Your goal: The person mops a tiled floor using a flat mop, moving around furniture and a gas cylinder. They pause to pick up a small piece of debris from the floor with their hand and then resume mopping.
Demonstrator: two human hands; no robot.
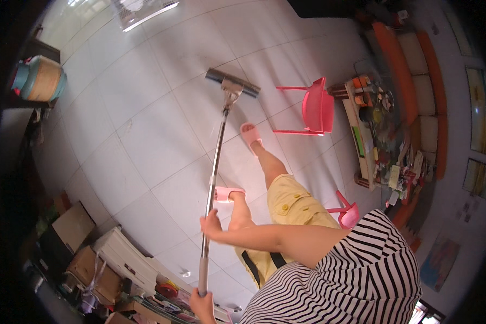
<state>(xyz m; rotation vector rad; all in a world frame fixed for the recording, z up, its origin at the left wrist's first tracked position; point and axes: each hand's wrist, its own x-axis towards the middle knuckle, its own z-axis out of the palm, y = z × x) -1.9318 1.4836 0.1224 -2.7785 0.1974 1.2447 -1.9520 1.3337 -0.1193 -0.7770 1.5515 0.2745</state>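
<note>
A long-handled mop [216, 167] slants across the middle, its shiny metal pole running from the lower edge up to a flat, dark grey head [232, 82] resting on the tiled floor. My right hand [211, 225] is closed around the pole partway along, its bare forearm reaching in from the right. Lower down, near the picture's bottom edge, my left hand [202, 306] grips the grey upper end of the handle. My feet, in pink slippers [249, 134], stand beside the pole, one ahead of the other.
Right of the mop head stands a red plastic chair [317, 108]; a pink seat [349, 215] is nearer me. Beyond is a cluttered table [364, 135] before an orange sofa [434, 102]. Boxes [86, 272] and a white cabinet [125, 262] line the lower left. A gas cylinder [44, 78] stands far left.
</note>
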